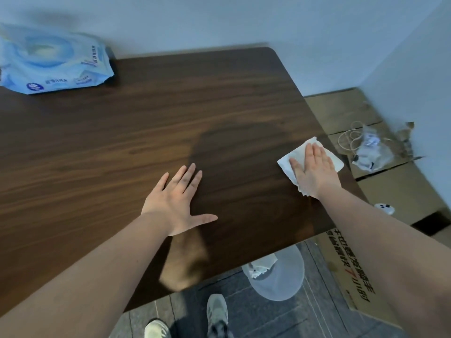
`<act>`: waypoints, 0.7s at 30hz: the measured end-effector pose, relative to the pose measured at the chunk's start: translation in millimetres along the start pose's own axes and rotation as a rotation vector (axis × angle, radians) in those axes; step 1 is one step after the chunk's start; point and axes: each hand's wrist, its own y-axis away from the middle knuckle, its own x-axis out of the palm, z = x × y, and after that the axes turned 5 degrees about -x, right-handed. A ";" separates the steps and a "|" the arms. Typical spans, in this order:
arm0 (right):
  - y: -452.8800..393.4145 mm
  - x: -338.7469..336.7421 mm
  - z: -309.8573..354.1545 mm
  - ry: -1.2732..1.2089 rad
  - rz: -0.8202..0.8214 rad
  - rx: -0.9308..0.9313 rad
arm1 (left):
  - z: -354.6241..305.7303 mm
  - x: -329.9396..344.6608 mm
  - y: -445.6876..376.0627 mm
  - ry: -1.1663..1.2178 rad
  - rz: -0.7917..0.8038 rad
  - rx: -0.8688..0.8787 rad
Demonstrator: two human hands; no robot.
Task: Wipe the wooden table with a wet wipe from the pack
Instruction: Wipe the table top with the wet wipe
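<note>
White wet wipe point(296, 158) lies flat under right hand point(313, 170) on table point(122, 142).

A blue plastic wet-wipe pack point(52, 62) lies at the far left corner of the dark wooden tabletop point(146, 123), well apart from the white crumpled wipe point(296, 154) near its right edge, with brown cardboard boxes point(395, 191) on the floor beyond that edge.

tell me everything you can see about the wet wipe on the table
The wet wipe is a thin white sheet, creased and a little bunched at its near edge, lying flat on the dark wooden table near its right edge. The right hand presses on it palm down with fingers together, covering its middle; corners stick out beyond the hand on several sides. Nothing else touches it.
</note>
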 end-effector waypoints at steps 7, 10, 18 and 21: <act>14.4 4.9 33.6 0.070 0.053 -0.120 | -4.0 -1.8 7.4 0.066 -0.059 -0.017; 23.4 9.6 71.4 0.042 0.060 -0.192 | 3.6 -1.0 17.4 0.116 -0.091 -0.057; 59.4 27.0 235.4 0.084 0.055 -0.480 | 137.9 36.5 103.7 0.147 -0.122 -0.247; 84.3 32.0 306.8 0.097 0.041 -0.627 | 199.3 59.1 150.8 0.142 -0.114 -0.406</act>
